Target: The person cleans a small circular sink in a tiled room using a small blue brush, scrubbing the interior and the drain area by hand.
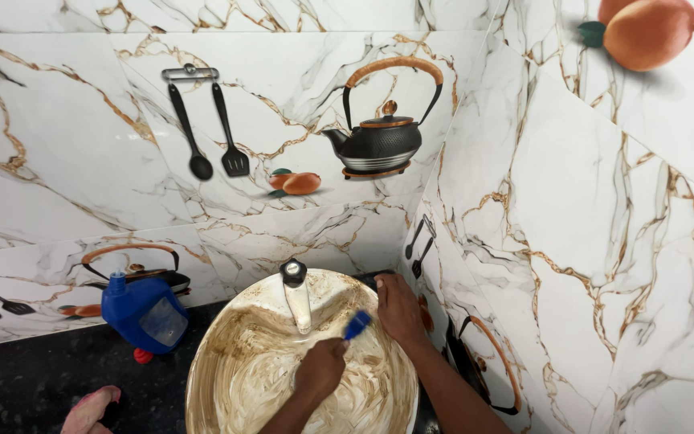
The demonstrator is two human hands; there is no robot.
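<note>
Brush: we see a blue brush [357, 325] over the brown-smeared basin [226, 378], its long axis slanting up to the right.
Left hand [320, 369]: fingers curled tight on the handle; this hand is nearer.
Right hand [399, 309]: fingers together, flat on the basin rim.
Around: the faucet [296, 293] stands just left of the brush; a blue bottle [145, 313] lies well apart.

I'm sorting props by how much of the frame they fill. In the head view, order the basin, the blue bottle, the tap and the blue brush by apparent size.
1. Basin
2. Blue bottle
3. Tap
4. Blue brush, partly hidden by the left hand
</note>
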